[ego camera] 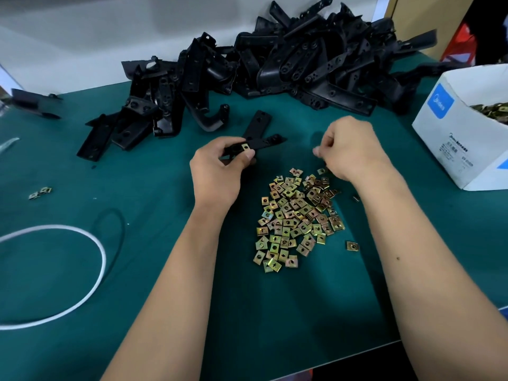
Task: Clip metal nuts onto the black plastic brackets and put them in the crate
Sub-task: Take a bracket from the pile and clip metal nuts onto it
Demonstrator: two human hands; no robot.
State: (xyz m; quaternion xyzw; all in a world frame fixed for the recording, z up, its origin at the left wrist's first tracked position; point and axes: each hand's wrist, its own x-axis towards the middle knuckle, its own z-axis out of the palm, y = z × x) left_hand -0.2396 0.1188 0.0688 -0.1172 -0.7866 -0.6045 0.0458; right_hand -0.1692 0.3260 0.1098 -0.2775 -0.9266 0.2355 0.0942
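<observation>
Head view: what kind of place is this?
Probably a factory assembly bench. A big heap of identical black brackets lies on a green work mat, loose metal nuts are piled beside the hands, and a white box holds more.

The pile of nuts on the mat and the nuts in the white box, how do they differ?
The pile of nuts lies spread loose on the green mat in front of the hands; the nuts in the white box sit behind its cardboard wall at the right edge. The pile shows whole; the boxed ones are mostly hidden. Both look brassy yellow.
</observation>
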